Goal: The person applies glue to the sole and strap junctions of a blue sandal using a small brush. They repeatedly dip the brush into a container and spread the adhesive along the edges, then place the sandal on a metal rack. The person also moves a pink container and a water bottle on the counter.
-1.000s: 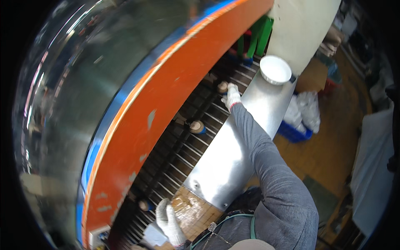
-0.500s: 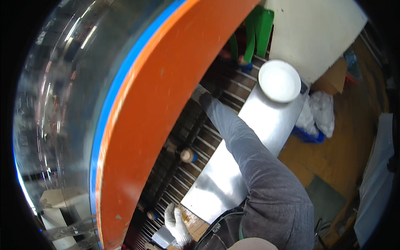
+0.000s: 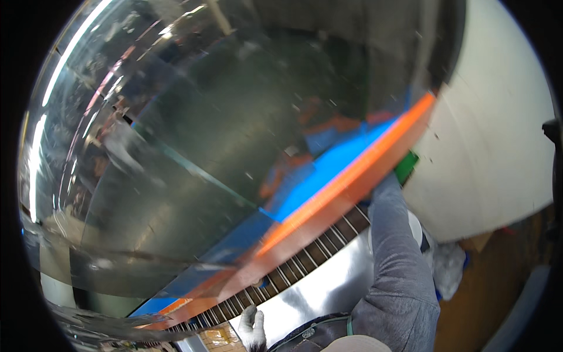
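I log: left hand (image 3: 252,330), fingers parted, nothing held; small blue-edged piece (image 3: 264,283) at its twelve o'clock; right hand hidden behind orange panel (image 3: 352,185), grip untellable.

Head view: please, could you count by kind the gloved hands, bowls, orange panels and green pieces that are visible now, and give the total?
Gloved hand: 1 (the left; the right is hidden)
White bowl, partly hidden: 1
Orange panel: 1
Green piece, partly hidden: 1
Total: 4
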`<action>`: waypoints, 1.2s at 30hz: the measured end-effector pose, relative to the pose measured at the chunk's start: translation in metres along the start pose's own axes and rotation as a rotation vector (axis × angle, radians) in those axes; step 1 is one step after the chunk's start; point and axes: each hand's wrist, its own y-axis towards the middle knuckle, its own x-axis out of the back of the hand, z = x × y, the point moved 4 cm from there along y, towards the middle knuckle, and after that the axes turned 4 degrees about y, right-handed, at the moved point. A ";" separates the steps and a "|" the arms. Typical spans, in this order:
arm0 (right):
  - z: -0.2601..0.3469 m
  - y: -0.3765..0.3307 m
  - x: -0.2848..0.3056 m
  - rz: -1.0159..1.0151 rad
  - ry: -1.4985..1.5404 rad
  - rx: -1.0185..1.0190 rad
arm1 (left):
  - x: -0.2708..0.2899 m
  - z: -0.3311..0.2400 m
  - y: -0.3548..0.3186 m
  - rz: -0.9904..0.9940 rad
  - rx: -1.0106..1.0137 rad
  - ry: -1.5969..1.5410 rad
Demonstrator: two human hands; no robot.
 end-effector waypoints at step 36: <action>0.058 -0.602 0.008 1.031 0.851 -0.123 | 0.269 0.074 -0.198 -0.547 0.159 0.015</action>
